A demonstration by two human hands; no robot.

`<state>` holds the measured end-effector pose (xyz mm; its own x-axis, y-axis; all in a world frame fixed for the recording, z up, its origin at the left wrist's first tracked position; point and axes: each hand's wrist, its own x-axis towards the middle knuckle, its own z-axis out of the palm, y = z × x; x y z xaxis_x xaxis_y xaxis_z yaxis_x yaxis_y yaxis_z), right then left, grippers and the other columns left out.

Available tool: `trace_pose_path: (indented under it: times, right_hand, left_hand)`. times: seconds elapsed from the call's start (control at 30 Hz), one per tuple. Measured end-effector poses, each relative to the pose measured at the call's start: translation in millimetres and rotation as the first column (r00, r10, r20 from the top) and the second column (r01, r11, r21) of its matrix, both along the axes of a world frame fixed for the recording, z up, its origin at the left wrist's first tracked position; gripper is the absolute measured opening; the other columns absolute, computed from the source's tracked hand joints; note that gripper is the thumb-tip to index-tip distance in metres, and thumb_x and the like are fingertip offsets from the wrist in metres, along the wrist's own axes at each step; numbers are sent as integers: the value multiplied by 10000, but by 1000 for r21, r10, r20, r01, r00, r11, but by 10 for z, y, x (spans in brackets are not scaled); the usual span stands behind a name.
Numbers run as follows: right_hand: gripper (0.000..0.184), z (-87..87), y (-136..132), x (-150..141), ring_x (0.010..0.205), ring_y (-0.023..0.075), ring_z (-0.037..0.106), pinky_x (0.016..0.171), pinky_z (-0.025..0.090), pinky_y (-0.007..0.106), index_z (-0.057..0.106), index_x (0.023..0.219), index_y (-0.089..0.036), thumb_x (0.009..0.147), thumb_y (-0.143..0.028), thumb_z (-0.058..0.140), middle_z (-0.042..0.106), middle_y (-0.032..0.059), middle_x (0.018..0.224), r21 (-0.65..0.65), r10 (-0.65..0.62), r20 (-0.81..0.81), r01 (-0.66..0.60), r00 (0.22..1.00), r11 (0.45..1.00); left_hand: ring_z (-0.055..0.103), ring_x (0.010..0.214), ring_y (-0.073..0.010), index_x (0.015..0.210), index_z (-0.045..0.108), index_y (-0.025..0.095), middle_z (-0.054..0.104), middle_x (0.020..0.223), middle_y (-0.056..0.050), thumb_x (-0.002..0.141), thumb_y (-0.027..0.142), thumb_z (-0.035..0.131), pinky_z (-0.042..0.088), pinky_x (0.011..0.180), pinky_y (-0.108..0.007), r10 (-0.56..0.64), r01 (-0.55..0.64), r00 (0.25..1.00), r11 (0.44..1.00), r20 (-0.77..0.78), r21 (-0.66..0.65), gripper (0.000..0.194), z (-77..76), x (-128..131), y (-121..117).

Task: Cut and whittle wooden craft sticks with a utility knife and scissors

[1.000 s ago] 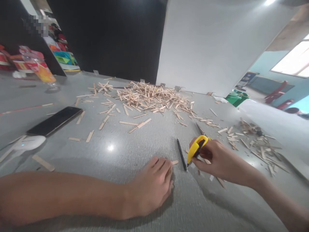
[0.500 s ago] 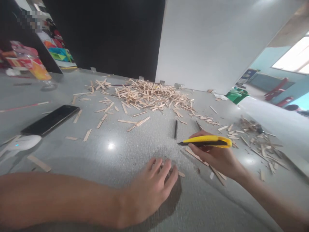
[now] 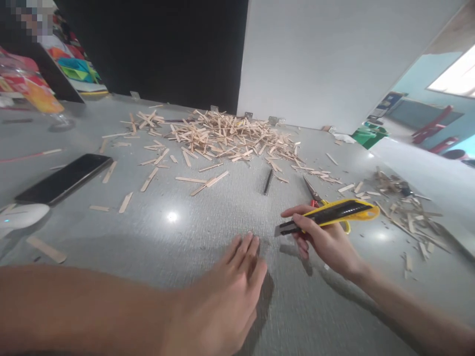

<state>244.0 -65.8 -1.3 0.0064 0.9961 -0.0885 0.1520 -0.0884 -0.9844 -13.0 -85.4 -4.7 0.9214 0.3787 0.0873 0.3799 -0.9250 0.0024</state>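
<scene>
1. Knife (image 3: 336,213): gripped in right hand (image 3: 328,242), fingers closed round it, near scissors (image 3: 310,188).
2. Left hand (image 3: 232,291): palm down at worktop (image 3: 208,212), fingers loosely curled; any hold hidden.
3. Sticks (image 3: 226,133): heaped beyond both hands.

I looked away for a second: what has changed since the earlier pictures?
The black rod has moved away from you, toward the stick pile. The cutter, still in the right hand, has swung to point left. The stick at the left hand is out of sight. Phone and pile stayed put.
</scene>
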Motion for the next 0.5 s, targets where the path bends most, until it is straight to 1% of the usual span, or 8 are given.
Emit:
trace_pose_path:
  times: [0.03, 0.1, 0.17, 0.27, 0.33, 0.4, 0.47, 0.5]
  right_hand:
    - [415, -13, -3, -8, 407, 128, 589, 384, 462, 226, 695, 1033, -176, 987, -585, 644, 653, -22, 583, -24, 2, -21, -2, 1000, 1000]
    - [467, -27, -14, -36, 427, 143, 633, 389, 483, 235, 697, 1010, -161, 986, -622, 624, 712, 24, 651, -58, 34, -19, -35, 999, 998]
    - [430, -37, -31, -71, 420, 135, 625, 392, 480, 224, 678, 955, -177, 964, -607, 674, 703, 10, 616, -78, 81, -1, -81, 997, 994]
    - [327, -69, -73, -97, 427, 107, 574, 419, 466, 200, 635, 903, -216, 941, -517, 759, 630, -59, 538, -63, 118, 29, -116, 993, 991]
    - [294, -97, -103, -90, 440, 100, 548, 435, 452, 198, 616, 899, -234, 977, -495, 726, 604, -79, 531, -26, 140, 70, -138, 988, 990]
    - [289, -111, -125, -79, 460, 104, 552, 453, 448, 210, 615, 890, -239, 1020, -492, 665, 620, -70, 552, 8, 183, 147, -186, 972, 982]
    - [291, -106, -135, -78, 480, 109, 560, 482, 452, 226, 633, 868, -236, 1037, -473, 639, 640, -55, 566, 50, 210, 271, -232, 939, 971]
    - [289, -99, -136, -83, 484, 109, 558, 494, 450, 233, 640, 851, -235, 1038, -455, 637, 643, -52, 564, 78, 203, 332, -241, 921, 967]
  left_hand:
    - [495, 1445, -491, 1404, 564, -39, 559, 1494, -336, 997, 282, 479, 451, 1172, -610, 22, -22, 1000, 1000, -20, 0, 525, -3, -6, -32]
    - [483, 1435, -535, 1461, 525, -27, 534, 1507, -361, 973, 306, 511, 477, 1115, -670, 99, -99, 995, 995, -11, 11, 591, -46, -6, -80]
    - [469, 1443, -540, 1507, 482, -8, 488, 1539, -377, 984, 289, 500, 493, 1089, -678, 134, -135, 990, 991, 29, 18, 602, -108, 6, -86]
    - [426, 1497, -483, 1538, 454, 26, 439, 1594, -346, 1029, 211, 432, 486, 1139, -613, 90, -87, 993, 996, 81, -34, 542, -150, 38, -5]
    - [402, 1522, -455, 1568, 425, 46, 426, 1611, -324, 1046, 199, 412, 481, 1166, -573, 72, -62, 993, 993, 95, -101, 544, -134, 56, 72]
    - [377, 1536, -451, 1592, 398, 59, 424, 1615, -313, 1057, 210, 408, 454, 1193, -580, 73, -60, 993, 988, 90, -145, 556, -106, 63, 131]
    - [349, 1549, -456, 1599, 391, 67, 423, 1620, -306, 1070, 233, 399, 396, 1224, -627, 63, -51, 995, 987, 79, -150, 555, -88, 62, 157]
    - [339, 1553, -457, 1599, 393, 69, 421, 1623, -304, 1077, 248, 392, 368, 1235, -648, 56, -45, 996, 988, 75, -145, 551, -86, 60, 160]
